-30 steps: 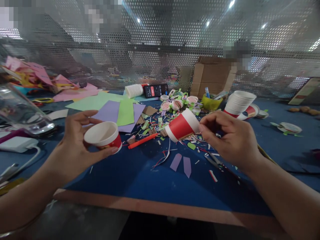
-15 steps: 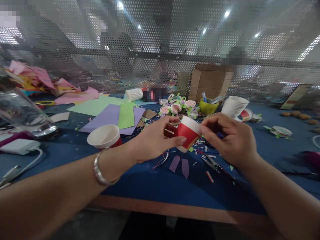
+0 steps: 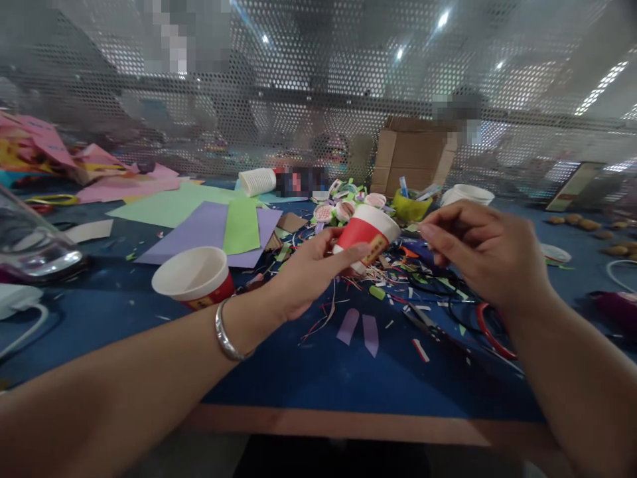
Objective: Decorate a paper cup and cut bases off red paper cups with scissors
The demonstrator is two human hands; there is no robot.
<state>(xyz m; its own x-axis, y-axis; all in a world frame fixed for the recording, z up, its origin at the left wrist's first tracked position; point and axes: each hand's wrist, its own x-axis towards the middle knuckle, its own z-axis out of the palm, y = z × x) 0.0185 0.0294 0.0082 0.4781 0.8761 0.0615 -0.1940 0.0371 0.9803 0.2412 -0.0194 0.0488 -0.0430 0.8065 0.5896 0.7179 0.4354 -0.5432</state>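
One red-and-white paper cup [image 3: 359, 232] in our left hand [image 3: 312, 269], gripped between thumb and fingers above the counter [image 3: 308, 372], mid-scene. Long axis tilted: mouth up and right, base down and left. Tan label [image 3: 378, 247] on its side carries dark marks, too small for us to read. Right hand [image 3: 482, 252] sits just right of the rim, apart, fingertips narrow; we can't tell if they pinch anything. Second cup [image 3: 186, 275] stands mouth-up, left.

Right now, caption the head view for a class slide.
Left hand holding a tilted paper cup, right hand just apart from it, above a blue table strewn with paper scraps.
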